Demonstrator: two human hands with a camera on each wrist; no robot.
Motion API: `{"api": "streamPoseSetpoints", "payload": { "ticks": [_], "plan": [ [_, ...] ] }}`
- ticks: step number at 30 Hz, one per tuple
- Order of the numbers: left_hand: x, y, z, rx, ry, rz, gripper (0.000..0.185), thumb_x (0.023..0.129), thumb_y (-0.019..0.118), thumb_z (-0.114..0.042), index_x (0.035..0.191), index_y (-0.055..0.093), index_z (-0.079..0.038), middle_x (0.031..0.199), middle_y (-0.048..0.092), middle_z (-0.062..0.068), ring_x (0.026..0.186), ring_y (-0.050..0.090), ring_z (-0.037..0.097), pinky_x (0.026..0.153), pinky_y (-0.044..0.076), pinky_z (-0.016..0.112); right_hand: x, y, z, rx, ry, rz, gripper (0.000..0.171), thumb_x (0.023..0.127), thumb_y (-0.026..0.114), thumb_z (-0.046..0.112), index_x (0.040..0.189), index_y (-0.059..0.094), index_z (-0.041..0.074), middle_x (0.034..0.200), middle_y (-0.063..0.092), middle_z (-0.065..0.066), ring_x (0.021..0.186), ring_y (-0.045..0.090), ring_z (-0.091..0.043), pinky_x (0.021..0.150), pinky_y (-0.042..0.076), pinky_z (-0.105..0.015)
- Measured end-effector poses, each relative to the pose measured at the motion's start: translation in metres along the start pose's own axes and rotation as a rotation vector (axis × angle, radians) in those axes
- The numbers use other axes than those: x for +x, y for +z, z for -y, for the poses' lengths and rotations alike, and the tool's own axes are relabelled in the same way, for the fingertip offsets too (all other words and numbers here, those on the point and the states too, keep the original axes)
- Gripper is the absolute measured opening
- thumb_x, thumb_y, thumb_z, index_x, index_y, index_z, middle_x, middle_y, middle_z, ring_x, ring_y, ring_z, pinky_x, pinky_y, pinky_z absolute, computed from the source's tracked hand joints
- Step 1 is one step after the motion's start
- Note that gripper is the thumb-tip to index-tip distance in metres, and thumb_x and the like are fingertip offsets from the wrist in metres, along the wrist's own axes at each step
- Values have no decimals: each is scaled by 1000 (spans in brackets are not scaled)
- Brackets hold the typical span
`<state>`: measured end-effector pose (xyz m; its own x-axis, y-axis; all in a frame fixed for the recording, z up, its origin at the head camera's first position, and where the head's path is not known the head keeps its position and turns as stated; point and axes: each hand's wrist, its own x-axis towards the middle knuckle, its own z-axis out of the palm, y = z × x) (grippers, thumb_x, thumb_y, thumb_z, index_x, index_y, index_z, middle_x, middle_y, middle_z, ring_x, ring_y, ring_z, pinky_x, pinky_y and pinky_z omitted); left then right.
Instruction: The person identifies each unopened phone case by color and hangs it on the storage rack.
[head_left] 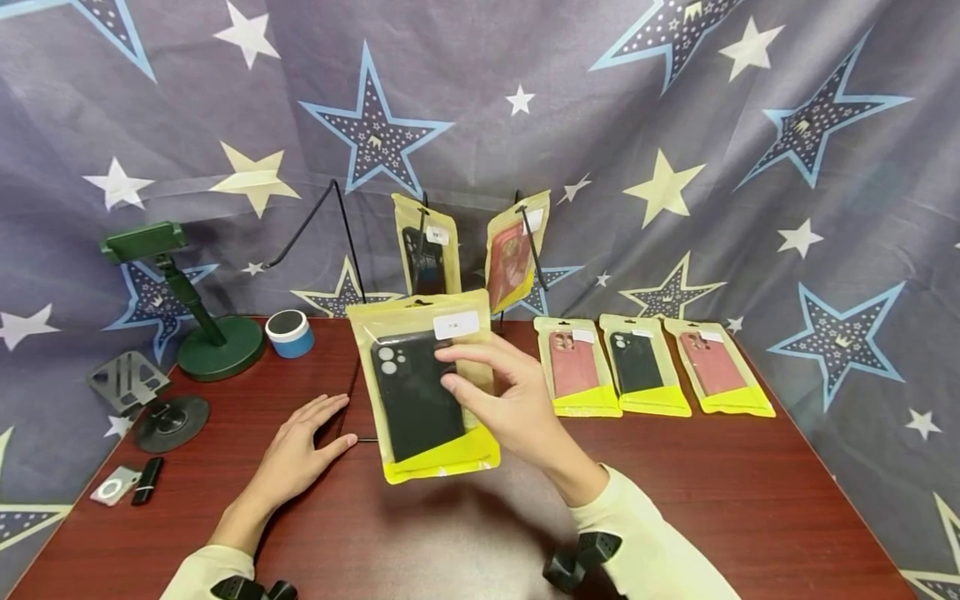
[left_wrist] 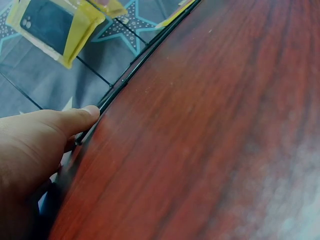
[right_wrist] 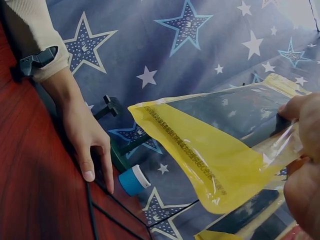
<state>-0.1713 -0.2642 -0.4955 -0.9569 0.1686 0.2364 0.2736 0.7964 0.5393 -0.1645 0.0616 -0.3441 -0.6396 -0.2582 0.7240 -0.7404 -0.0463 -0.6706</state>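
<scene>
The person's right hand point(head_left: 501, 398) holds a yellow bag with a black phone case inside point(head_left: 420, 392), lifted off the tabletop point(head_left: 675, 492) near its middle and tilted toward them. The thumb lies across the clear front and the fingers curl behind the bag's right edge. In the right wrist view the same bag point(right_wrist: 210, 150) hangs in the air with its yellow end pointing left, pinched between thumb and fingers at the right of the frame.

The left hand point(head_left: 300, 446) lies flat on the tabletop just left of the bag, fingers straight and slightly spread, gripping nothing. Its fingertips rest at a thin black wire base point(head_left: 352, 417) that lies on the wood; the left wrist view shows the thumb point(left_wrist: 75, 120) right beside that wire point(left_wrist: 135, 67).

Behind the held bag, toward the far edge, a wire display stand point(head_left: 341, 225) carries two hanging bags: one with a dark case point(head_left: 426, 246) and one with a red case point(head_left: 513, 254). To the right, three more bagged cases lie flat in a row near the far right corner: pink point(head_left: 576, 367), black point(head_left: 641, 365) and pink point(head_left: 718, 367).

Along the left edge stand a green phone holder on a round base point(head_left: 202, 325), a small blue and white speaker point(head_left: 290, 333), a grey folding stand point(head_left: 150, 400), and near the front left corner a small silver gadget point(head_left: 114, 487) beside a black stick point(head_left: 147, 480).
</scene>
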Motion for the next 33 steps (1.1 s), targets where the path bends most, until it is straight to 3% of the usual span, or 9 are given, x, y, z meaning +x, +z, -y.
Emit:
{"api": "streamPoseSetpoints", "payload": {
  "ticks": [6,17,26,33],
  "plan": [
    [0,0,-1,9,3,-4,65,93,78,-32,147,56,-4,151,55,21,147,41,45,115,33,68,5,9,-7,39,45,0,28,87,78,-5,115,76,0,116,74,-16,114,66,-22,103,54,-30],
    [0,-1,-2,4,11,-13,64,92,78,-32,146,57,-5,151,56,20,146,42,45,114,34,67,9,13,-26,-15,99,-23,28,90,77,1,118,77,6,117,75,-10,115,66,-19,100,54,-26],
    [-1,-1,-2,8,28,-36,62,92,78,-31,145,59,-5,149,57,21,144,44,45,112,35,68,30,12,-55,-57,98,-92,26,92,75,0,117,76,6,120,73,-11,118,66,-18,94,52,-21],
    [-1,0,-1,11,31,-39,63,92,78,-32,145,59,-4,150,57,21,145,44,46,112,35,68,50,16,-76,-82,135,-147,26,93,74,1,117,77,7,119,75,-10,108,64,-15,77,44,-20]
  ]
}}
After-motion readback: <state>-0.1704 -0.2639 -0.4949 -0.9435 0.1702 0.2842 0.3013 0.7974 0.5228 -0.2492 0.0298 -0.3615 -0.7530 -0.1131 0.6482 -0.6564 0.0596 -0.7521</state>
